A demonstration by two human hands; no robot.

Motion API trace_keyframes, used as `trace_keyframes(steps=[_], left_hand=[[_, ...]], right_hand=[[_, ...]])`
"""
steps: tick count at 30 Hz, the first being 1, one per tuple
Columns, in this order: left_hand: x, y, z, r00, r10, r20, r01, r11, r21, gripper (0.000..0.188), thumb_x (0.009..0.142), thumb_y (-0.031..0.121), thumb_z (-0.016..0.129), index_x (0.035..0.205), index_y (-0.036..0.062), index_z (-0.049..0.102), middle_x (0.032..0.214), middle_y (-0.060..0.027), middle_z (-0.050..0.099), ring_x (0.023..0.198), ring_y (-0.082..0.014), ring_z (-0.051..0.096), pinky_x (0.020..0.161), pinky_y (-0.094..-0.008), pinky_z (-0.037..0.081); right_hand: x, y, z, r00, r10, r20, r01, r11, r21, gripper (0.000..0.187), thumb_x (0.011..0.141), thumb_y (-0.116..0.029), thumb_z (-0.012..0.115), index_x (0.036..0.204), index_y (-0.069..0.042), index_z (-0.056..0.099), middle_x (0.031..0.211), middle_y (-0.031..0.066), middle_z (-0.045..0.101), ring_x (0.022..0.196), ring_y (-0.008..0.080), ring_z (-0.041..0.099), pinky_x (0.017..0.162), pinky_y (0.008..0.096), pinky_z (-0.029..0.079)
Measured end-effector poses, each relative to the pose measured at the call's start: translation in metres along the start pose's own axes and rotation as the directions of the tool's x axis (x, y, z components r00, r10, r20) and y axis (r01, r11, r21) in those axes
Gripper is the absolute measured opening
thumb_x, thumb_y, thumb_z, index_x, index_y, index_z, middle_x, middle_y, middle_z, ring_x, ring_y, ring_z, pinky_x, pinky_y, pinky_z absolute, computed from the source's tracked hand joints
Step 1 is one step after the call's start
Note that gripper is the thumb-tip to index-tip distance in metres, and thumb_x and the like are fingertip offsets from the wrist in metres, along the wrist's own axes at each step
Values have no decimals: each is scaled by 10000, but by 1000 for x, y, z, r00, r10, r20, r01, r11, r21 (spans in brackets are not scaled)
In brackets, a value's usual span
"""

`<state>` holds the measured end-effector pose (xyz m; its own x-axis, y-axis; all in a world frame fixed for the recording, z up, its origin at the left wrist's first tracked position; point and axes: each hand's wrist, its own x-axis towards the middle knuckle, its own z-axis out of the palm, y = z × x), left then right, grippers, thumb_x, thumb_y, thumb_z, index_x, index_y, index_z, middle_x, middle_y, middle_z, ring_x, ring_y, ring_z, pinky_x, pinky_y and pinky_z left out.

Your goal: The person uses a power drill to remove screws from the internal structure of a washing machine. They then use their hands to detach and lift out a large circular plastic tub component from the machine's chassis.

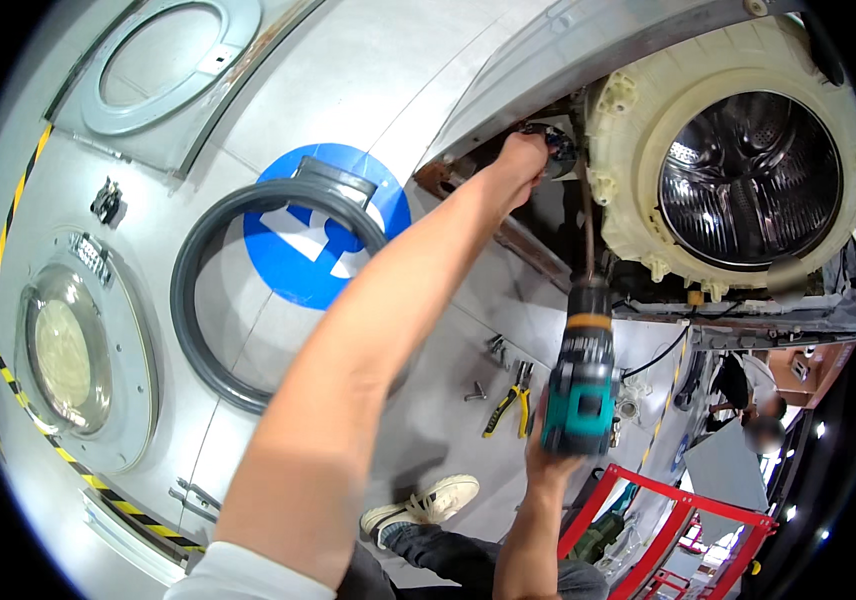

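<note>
My right hand (553, 462) is wrapped round the grip of a teal and black cordless drill (584, 385). From its chuck a long thin bit (589, 235) runs up into the opened washing machine, beside the cream plastic tub (633, 170). Inside the tub's round mouth sits the shiny steel drum (748, 185). My left arm stretches across to the machine's lower corner, where my left hand (523, 165) is closed on a dark rounded part (558, 150). Most of that part lies in shadow or behind my fingers. The bit's tip cannot be made out.
On the floor lie a grey rubber door seal (186, 290), a glass door (143, 370), a front panel (173, 135), a small black part (106, 202), yellow-handled pliers (508, 405) and loose screws (476, 391). A red frame (603, 500) stands at lower right; people are farther off.
</note>
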<state>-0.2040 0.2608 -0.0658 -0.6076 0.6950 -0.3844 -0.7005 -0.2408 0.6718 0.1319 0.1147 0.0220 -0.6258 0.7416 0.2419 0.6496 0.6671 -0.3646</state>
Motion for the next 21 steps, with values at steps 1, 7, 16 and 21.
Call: trace_keyframes(steps=[1, 7, 16, 21], left_hand=[[22, 2, 24, 995, 56, -85, -53, 998, 36, 290, 968, 327, 485, 819, 100, 584, 688, -22, 513, 614, -143, 476, 548, -317, 358], [39, 48, 77, 995, 85, 56, -59, 932, -357, 286, 916, 207, 603, 1180, 106, 563, 1181, -106, 606, 1062, -220, 600, 850, -417, 520], [22, 64, 62, 982, 113, 151, -60, 945, -322, 400, 938, 254, 609, 1297, 101, 523, 1232, -97, 588, 1127, -215, 561, 914, -400, 491], [34, 42, 50, 990, 139, 23, -137, 988, -77, 335, 924, 291, 609, 1211, 119, 580, 1127, -42, 616, 1002, -153, 589, 790, -320, 484]], right_hand=[[-11, 1, -14, 995, 81, 52, -76, 993, -95, 294, 862, -130, 679, 1144, -58, 636, 1080, 121, 663, 962, 271, 647, 849, 388, 511], [-76, -13, -85, 916, -57, 397, 325, 686, -651, 270, 806, -172, 649, 1047, -56, 682, 1026, 138, 666, 901, 334, 637, 743, 451, 520], [-117, -20, -109, 922, 346, 173, -335, 938, -90, 262, 747, -351, 752, 879, -140, 671, 792, 72, 675, 730, 254, 669, 611, 378, 527], [-107, -27, -108, 964, 225, 142, -220, 974, -49, 211, 753, -306, 741, 852, -131, 676, 728, 71, 660, 648, 232, 646, 597, 367, 521]])
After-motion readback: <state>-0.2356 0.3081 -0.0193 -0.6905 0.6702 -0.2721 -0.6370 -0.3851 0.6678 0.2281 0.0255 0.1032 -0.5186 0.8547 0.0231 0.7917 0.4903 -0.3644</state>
